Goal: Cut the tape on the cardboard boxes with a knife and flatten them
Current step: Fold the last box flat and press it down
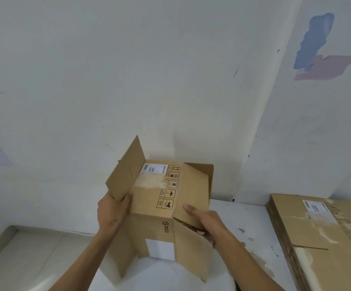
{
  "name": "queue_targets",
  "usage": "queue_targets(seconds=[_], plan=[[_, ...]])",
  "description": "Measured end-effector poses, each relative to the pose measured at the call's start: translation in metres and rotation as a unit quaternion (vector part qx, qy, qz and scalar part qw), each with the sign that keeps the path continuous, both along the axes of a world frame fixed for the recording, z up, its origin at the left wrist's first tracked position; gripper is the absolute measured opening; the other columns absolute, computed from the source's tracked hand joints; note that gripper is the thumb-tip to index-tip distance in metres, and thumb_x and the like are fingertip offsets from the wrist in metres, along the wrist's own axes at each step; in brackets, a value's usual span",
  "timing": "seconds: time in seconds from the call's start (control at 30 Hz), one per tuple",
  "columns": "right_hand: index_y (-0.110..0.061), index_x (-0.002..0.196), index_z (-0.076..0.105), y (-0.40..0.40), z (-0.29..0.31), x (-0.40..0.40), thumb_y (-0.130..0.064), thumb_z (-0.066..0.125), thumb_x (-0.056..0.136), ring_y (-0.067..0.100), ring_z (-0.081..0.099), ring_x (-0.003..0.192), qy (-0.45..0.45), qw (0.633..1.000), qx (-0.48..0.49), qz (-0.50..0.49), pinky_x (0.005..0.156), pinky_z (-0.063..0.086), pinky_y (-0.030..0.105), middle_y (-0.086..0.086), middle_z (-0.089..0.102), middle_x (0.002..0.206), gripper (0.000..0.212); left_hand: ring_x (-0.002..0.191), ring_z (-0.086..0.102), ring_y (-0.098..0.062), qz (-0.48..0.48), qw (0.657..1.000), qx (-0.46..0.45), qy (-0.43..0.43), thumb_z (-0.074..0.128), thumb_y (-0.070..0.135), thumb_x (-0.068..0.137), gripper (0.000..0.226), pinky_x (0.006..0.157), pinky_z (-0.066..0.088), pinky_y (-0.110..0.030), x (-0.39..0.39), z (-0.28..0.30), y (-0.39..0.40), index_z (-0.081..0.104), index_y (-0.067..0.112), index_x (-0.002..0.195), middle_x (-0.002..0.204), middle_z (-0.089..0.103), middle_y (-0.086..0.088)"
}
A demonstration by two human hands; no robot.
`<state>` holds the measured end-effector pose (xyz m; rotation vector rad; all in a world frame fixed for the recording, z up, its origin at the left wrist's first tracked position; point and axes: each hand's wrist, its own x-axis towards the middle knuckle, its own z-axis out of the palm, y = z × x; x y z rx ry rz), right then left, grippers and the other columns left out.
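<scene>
I hold a brown cardboard box (155,198) up in front of the white wall, its flaps sticking out at both ends. A white label and black handling symbols show on its upper face. My left hand (112,213) grips the box's left edge where a flap stands up, thumb on the face. My right hand (208,223) grips the right side, thumb on top and fingers curled under a flap. No knife is in view.
A stack of flattened cardboard boxes (321,234) lies on the white table (243,219) at the right. A shallow pale tray or ledge (23,255) sits at the lower left. The wall (149,80) stands close behind.
</scene>
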<state>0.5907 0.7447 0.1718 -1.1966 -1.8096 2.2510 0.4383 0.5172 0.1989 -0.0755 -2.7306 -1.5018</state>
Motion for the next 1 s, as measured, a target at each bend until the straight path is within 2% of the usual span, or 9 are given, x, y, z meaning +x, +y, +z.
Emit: queue_targets(seconds=[0.1,0.2,0.3,0.4,0.47,0.53,0.73,0.83,1.0], plan=[[-0.015,0.126,0.062,0.013,0.008,0.007,-0.026,0.086,0.082,0.030,0.072,0.104,0.061,0.996,-0.039,-0.061,0.072,0.064,0.038,0.011,0.075,0.112,0.051,0.109,0.062,-0.041,0.071,0.996,0.051,0.014,0.084,0.020,0.081,0.078,0.094,0.052,-0.049,-0.002,0.002,0.003,0.040,0.007,0.144,0.124,0.064,-0.020],[-0.014,0.129,0.059,0.020,0.019,0.014,-0.017,0.075,0.091,0.037,0.068,0.110,0.105,0.986,-0.107,-0.074,0.082,0.063,0.051,0.018,0.072,0.117,0.042,0.131,0.046,-0.041,0.124,0.986,0.095,0.064,0.087,0.015,0.079,0.104,0.109,0.045,-0.055,-0.002,0.009,0.009,0.019,0.004,0.156,0.150,0.039,-0.022],[-0.011,0.130,0.055,0.021,0.029,0.020,-0.010,0.066,0.094,0.043,0.065,0.114,0.133,0.974,-0.175,-0.060,0.087,0.060,0.059,0.024,0.067,0.122,0.037,0.146,0.017,-0.045,0.113,0.971,-0.033,0.208,0.090,0.021,0.072,0.125,0.124,0.019,-0.059,0.002,0.011,0.021,0.003,-0.005,0.158,0.158,0.012,-0.030],[-0.011,0.133,0.054,0.019,0.034,0.021,-0.013,0.062,0.096,0.044,0.067,0.112,0.136,0.966,-0.218,-0.029,0.084,0.060,0.056,0.024,0.071,0.120,0.038,0.155,0.004,-0.042,-0.070,0.932,-0.174,0.311,0.077,0.070,0.070,0.136,0.126,0.000,-0.056,0.020,0.022,0.046,0.007,-0.003,0.160,0.164,0.005,-0.028],[-0.012,0.134,0.055,0.017,0.037,0.019,-0.020,0.061,0.097,0.041,0.072,0.107,0.122,0.969,-0.215,-0.008,0.082,0.061,0.050,0.020,0.074,0.117,0.039,0.158,-0.007,-0.027,-0.293,0.914,-0.189,0.207,0.065,0.093,0.062,0.142,0.127,0.013,-0.055,0.032,0.025,0.066,0.003,0.014,0.164,0.169,-0.013,-0.005],[-0.014,0.136,0.056,0.016,0.041,0.017,-0.028,0.063,0.097,0.039,0.072,0.109,0.118,0.970,-0.212,0.006,0.082,0.060,0.047,0.017,0.075,0.118,0.043,0.155,-0.016,-0.012,-0.436,0.871,-0.215,0.070,0.070,0.092,0.057,0.146,0.128,0.017,-0.047,0.043,0.023,0.082,-0.010,0.031,0.164,0.164,-0.028,0.017],[-0.019,0.138,0.063,0.027,0.035,0.009,-0.064,0.048,0.099,0.036,0.061,0.129,0.162,0.956,-0.241,0.044,0.115,0.039,0.062,0.012,0.065,0.140,0.061,0.151,0.021,-0.007,-0.448,0.874,-0.165,0.091,0.060,0.073,0.087,0.099,0.123,0.027,-0.030,0.033,-0.001,0.102,0.011,0.036,0.164,0.166,0.014,0.016],[-0.010,0.115,0.070,0.032,0.018,0.008,-0.073,0.036,0.098,0.034,0.064,0.120,0.130,0.969,-0.208,0.036,0.111,0.041,0.052,0.014,0.068,0.131,0.073,0.146,0.032,-0.003,-0.448,0.881,-0.111,0.104,0.042,0.057,0.103,0.069,0.122,0.031,-0.033,0.028,-0.009,0.102,0.020,0.034,0.164,0.162,0.031,0.014],[-0.021,0.121,0.076,0.030,-0.021,0.005,-0.061,0.044,0.101,0.026,0.063,0.120,-0.025,0.989,-0.122,0.084,0.106,0.049,0.047,0.004,0.074,0.124,0.055,0.121,0.053,0.002,-0.347,0.933,-0.021,0.096,0.039,0.038,0.109,0.033,0.105,0.046,-0.026,0.043,-0.012,0.100,0.045,0.043,0.141,0.132,0.060,0.016]])
